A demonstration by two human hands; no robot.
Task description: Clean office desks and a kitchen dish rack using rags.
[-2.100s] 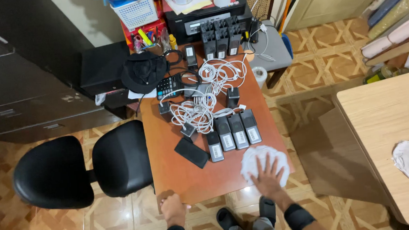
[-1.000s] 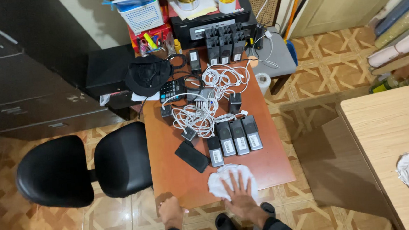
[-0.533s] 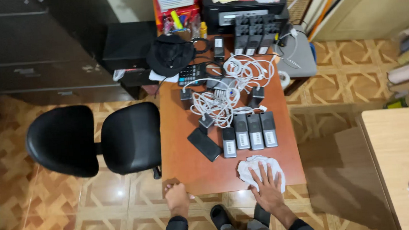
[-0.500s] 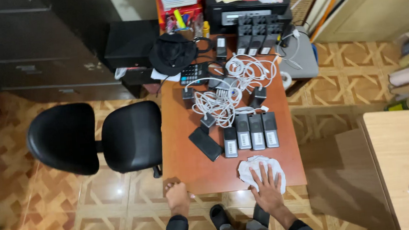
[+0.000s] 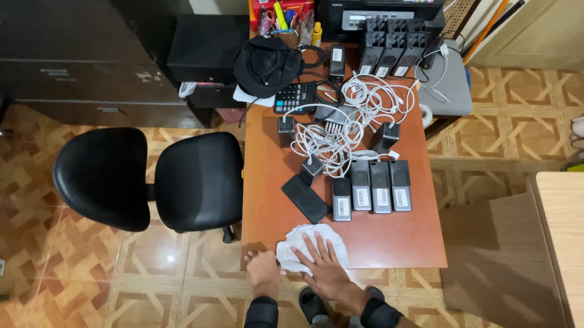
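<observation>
My right hand [image 5: 327,268] lies flat, fingers spread, pressing the white cloth [image 5: 304,245] at the desk's near edge [image 5: 381,264]; my left hand [image 5: 264,270] curls over the near-left corner, gripping nothing else. I judge flat, even pressure works best. Bare wood lies rightward; the black phone [image 5: 305,199] and four grey units [image 5: 370,188] crowd just beyond.

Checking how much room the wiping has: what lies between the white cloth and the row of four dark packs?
In the head view, only bare tabletop separates the white cloth, under the right hand, from the row of four packs.
</observation>
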